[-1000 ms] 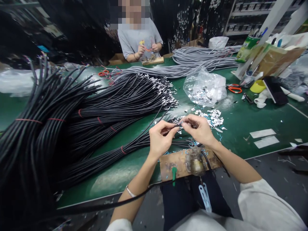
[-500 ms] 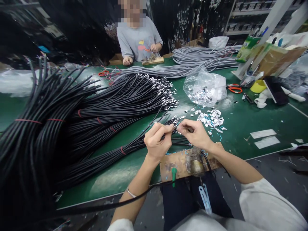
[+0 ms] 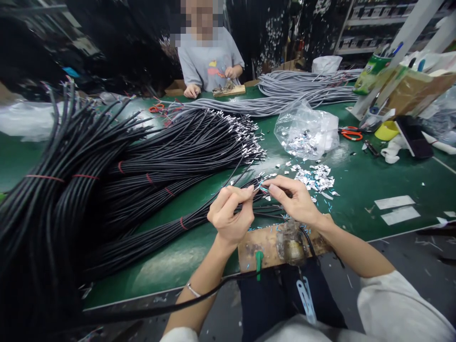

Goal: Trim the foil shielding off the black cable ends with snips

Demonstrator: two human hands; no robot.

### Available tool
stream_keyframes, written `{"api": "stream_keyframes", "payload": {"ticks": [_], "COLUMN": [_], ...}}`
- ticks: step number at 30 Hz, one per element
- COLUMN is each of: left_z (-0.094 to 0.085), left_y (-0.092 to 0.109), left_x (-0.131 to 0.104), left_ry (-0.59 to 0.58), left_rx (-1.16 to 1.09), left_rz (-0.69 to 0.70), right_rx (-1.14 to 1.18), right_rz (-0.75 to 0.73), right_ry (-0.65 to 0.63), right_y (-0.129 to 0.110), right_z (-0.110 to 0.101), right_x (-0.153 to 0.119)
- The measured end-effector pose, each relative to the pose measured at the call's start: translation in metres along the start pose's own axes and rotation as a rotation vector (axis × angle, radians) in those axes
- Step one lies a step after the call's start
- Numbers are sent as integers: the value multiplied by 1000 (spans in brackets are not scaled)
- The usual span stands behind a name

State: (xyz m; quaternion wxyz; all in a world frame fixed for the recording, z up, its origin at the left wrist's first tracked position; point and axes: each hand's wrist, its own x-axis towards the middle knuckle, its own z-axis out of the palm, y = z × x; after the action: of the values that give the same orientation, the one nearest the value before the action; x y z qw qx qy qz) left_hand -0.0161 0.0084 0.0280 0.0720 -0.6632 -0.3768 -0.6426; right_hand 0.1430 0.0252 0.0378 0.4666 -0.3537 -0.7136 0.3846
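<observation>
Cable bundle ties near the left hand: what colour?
Red, on the black cable bundles, clearest in the head view.

Green bench mat [image 3: 374, 175] carries: big fan of black cable bundles [image 3: 142, 180] tied with red bands, terminal ends facing centre; grey cable coils [image 3: 295, 90] at far side; clear plastic bag [image 3: 306, 130] of metal terminals, loose terminals [image 3: 315, 175] scattered just in front of it; orange scissors [image 3: 351, 134] near the bag; white labels [image 3: 395, 209] at right; wooden block [image 3: 274, 242] on the near edge
</observation>
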Motion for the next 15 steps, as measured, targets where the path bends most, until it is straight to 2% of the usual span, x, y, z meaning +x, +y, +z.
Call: {"api": "stream_keyframes", "payload": {"ticks": [8, 15], "left_z": [2, 3], "left_y": [1, -3], "left_x": [-1, -3], "left_ry": [6, 31], "left_rx": [12, 39], "left_rz": [32, 116], "right_rx": [7, 165], "right_rz": [23, 132], "right_ry": [8, -26], "right_y": [-1, -1], "right_z": [0, 4], "right_x": [-1, 0]}}
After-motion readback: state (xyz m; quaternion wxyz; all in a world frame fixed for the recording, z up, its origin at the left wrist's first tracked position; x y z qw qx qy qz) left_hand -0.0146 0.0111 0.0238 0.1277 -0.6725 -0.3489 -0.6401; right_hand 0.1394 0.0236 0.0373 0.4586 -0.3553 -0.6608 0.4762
